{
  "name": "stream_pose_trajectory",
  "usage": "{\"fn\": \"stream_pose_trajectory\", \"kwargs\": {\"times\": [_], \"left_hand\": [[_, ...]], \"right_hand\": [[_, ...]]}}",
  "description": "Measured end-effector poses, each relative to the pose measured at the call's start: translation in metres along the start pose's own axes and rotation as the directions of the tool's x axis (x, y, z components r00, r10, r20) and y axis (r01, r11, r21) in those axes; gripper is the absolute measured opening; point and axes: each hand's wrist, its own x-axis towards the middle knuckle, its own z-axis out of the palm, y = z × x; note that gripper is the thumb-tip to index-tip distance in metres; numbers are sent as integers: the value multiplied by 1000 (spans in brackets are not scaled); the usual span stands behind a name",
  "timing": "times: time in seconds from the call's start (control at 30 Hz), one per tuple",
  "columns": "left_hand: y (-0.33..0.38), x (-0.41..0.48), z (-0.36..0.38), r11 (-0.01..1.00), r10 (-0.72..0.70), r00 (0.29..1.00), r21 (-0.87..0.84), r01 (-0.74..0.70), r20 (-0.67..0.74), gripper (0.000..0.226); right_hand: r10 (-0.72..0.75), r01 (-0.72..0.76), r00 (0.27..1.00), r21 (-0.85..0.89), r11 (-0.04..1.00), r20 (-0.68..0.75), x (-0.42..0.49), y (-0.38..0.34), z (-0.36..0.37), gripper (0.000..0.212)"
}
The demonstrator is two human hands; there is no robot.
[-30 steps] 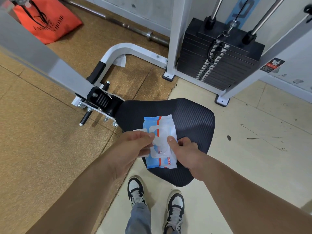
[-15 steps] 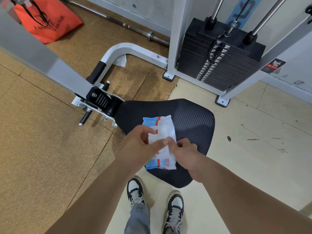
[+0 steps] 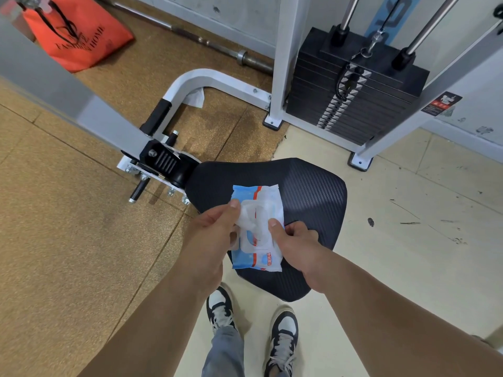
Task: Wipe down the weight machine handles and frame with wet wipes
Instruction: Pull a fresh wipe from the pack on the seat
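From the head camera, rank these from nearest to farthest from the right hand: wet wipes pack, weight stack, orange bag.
1. Wet wipes pack: under the right hand, on the black seat.
2. Weight stack: behind the seat, upper right.
3. Orange bag: on the floor, far upper left.

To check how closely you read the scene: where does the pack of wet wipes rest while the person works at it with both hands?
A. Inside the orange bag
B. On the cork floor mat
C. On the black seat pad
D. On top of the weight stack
C. The wet wipes pack lies on the black seat pad, with the left hand and right hand on it.
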Motion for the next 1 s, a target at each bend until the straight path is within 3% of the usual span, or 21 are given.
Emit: {"fn": "stream_pose_trajectory", "kwargs": {"times": [0.1, 0.27, 0.47, 0.6, 0.73, 0.9, 1.0], "left_hand": [[-1, -2, -5, 995, -6, 1000, -97, 6, -6, 27], [-5, 0, -9, 928, 182, 983, 335, -164, -25, 38], [-1, 5, -14, 904, 31, 999, 426, -39, 27, 50], [7, -3, -22, 955, -58, 995, 294, 30, 86, 41], [13, -12, -34, 948, -49, 999, 313, 54, -23, 32], [21, -26, -43, 907, -194, 980, 371, 199, -50, 30], [20, -35, -41, 873, -78, 996, 479, 90, -46, 19]], "right_hand": [[2, -2, 1000, 1, 1000, -7, 1, 1, 2, 59], [8, -9, 1000, -13, 1000, -14, 2, 2, 3, 60], [6, -6, 1000, -1, 1000, -12, 3, 3, 2, 62], [-1, 1, 1000, -3, 1000, -18, 5, 4, 3, 63], [-5, 5, 1000, 12, 1000, -17, 4, 5, 3, 63], [-5, 5, 1000, 11, 1000, -25, 2, 2, 3, 67], [-2, 2, 1000, 17, 1000, -23, -1, 1, 3, 69]]}}
